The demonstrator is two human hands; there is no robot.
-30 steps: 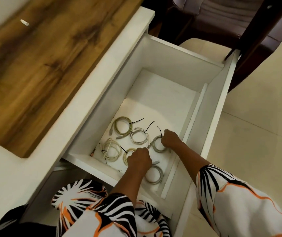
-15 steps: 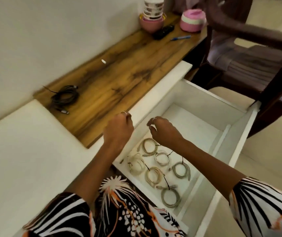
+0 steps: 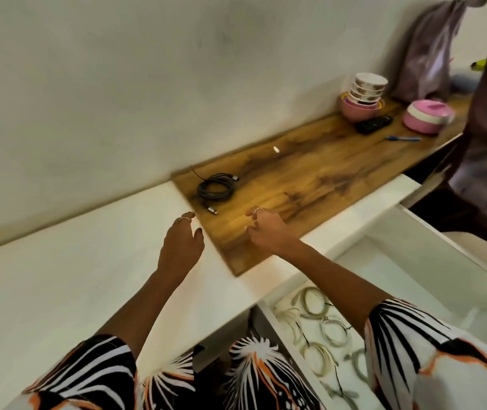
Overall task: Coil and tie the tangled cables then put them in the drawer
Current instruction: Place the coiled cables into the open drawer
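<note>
1. Pale coiled cables [image 3: 322, 327] lie in rows in the near end of the open white drawer [image 3: 431, 279], each bound with a dark tie; the person's patterned sleeve hides part of them.
2. A second ago both hands were down among those coils; now they have come up out of the drawer and are stretched forward over the tabletop [image 3: 88, 261]. That batch looks to be stowed.
3. The left hand [image 3: 181, 247] hovers over the white part of the tabletop, fingers loosely spread and grasping nothing.
4. The right hand [image 3: 263, 230] hangs above the near edge of the wooden board [image 3: 310, 184], fingers loosely curled and empty.
5. Just beyond both hands, on the board's left end near the wall, sits the black cable [image 3: 215, 189]: roughly looped, one plug end trailing toward the hands, a thin tail pointing at the wall. I cannot make out whether it is tied.
6. My guess is that this is the last one to be tidied and dropped into the drawer, and nothing lies between it and the hands.
7. Farther along the board are a small white scrap [image 3: 276, 149], a blue pen [image 3: 402, 139], a black remote [image 3: 373, 124], stacked bowls [image 3: 365, 97] and a pink lidded container [image 3: 427, 116], all well apart from the cable.
8. A dark chair [image 3: 484, 161] stands beside the drawer's far corner.
</note>
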